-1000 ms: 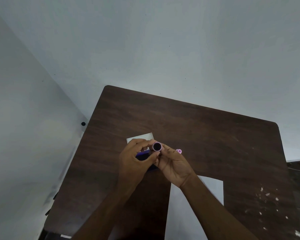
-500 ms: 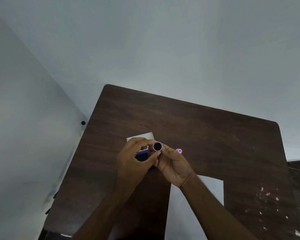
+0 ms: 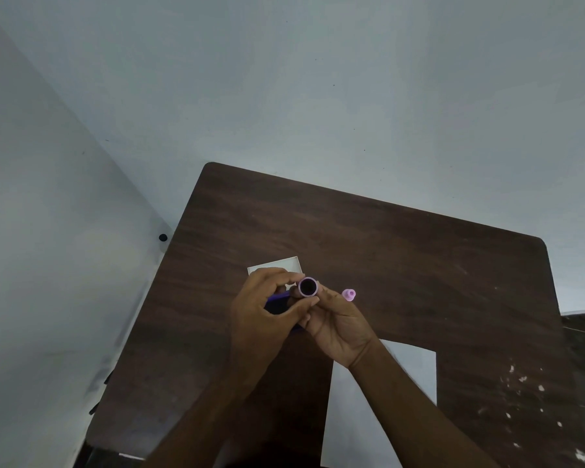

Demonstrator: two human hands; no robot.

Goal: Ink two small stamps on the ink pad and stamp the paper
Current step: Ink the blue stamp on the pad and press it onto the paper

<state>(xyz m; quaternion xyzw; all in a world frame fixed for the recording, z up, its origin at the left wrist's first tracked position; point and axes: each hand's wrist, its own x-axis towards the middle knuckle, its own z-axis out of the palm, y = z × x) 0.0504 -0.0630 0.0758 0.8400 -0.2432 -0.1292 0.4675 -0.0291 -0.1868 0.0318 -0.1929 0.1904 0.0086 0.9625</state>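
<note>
Dark wooden table (image 3: 402,265) with white paper (image 3: 368,417), pink stamp (image 3: 348,294).

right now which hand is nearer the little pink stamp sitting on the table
Right. The right hand lies just beside the pink stamp, its fingers close by at the stamp's left. The left hand is farther off, beyond the right hand's fingers.

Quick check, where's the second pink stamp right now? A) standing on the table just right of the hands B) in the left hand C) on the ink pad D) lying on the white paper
A: the pink stamp stands on the bare table just beyond the right hand, well clear of the paper.
</note>
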